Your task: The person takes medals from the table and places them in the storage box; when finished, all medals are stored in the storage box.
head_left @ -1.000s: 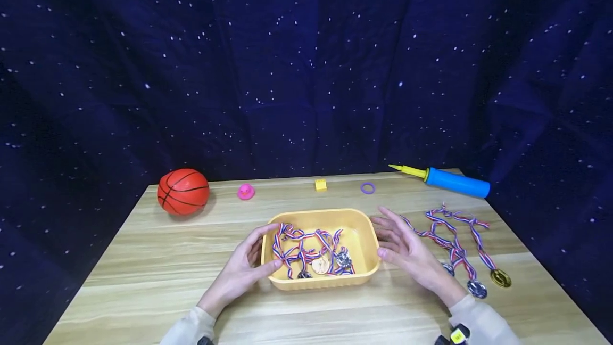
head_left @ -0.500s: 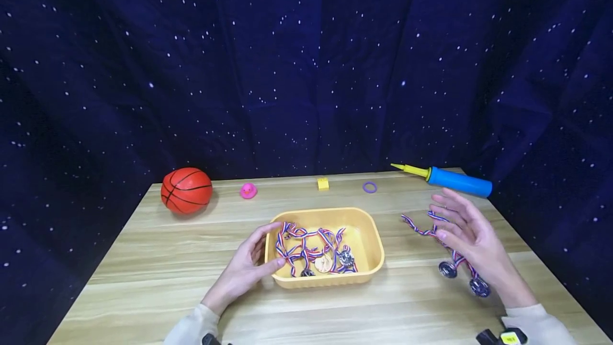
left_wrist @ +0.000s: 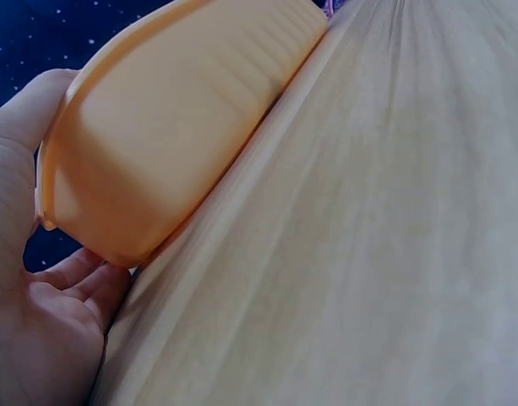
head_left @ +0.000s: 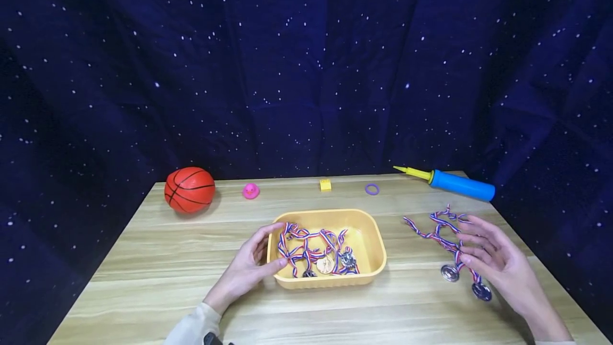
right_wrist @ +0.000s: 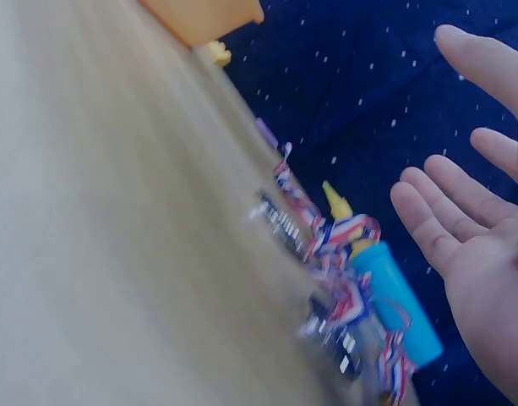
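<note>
The left hand (head_left: 249, 268) grips the yellow tray (head_left: 371, 270); the right hand (head_left: 495, 262), fingers spread, hovers over tangled medals (head_left: 450, 244) whose ribbons could snag and drag others along.

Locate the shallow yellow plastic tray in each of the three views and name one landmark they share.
Head: the yellow plastic tray sits centre, low on the wooden table, the left hand gripping its left end.
Left wrist: it fills the upper left, thumb and fingers at its end.
Right wrist: only a corner shows at the top edge.
Shared landmark: the wooden table.
</note>
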The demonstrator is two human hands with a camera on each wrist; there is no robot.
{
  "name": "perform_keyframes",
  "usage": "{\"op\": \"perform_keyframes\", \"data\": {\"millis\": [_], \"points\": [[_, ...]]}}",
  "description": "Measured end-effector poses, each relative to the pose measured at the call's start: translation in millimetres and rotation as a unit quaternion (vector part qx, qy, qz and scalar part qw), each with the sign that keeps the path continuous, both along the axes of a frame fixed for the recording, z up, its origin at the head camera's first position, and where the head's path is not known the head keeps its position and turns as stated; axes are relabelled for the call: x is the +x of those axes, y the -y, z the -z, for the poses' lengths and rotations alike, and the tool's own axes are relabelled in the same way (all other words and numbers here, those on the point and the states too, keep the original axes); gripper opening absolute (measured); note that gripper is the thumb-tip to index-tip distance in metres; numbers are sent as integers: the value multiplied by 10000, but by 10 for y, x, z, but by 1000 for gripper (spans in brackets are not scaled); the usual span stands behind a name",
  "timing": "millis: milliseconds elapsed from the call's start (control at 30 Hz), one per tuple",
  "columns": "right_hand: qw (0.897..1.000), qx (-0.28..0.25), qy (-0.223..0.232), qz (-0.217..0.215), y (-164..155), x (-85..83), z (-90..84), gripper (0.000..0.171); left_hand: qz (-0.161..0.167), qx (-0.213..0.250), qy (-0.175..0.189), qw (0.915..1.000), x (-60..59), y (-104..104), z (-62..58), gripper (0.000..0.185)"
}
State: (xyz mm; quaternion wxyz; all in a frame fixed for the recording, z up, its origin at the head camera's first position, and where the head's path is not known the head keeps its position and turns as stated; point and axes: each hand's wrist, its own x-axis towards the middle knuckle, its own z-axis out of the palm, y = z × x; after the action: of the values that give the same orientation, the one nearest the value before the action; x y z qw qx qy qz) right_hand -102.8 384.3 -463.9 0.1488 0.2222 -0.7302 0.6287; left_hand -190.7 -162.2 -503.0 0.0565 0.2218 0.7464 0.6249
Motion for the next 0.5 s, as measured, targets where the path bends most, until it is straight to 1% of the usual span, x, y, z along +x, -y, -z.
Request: {"op": "perform_keyframes", "data": {"millis": [133,333,400,500], "points": [[9995,272,66,111,-29,66,131,80,-4,-30,-5,10000,0,0,-3,79],[9966,775,72,253,-55,84,270,77,-27,-29,-26,10000,1,3,-6,77],[9948,937,67,394,-45,91,289,76,-22,-14,-2,10000,-1,3,-6,77],[9890,1297,106,698,-28,103,299,71,-8,-7,28,10000,-4,0,-10,78]]}}
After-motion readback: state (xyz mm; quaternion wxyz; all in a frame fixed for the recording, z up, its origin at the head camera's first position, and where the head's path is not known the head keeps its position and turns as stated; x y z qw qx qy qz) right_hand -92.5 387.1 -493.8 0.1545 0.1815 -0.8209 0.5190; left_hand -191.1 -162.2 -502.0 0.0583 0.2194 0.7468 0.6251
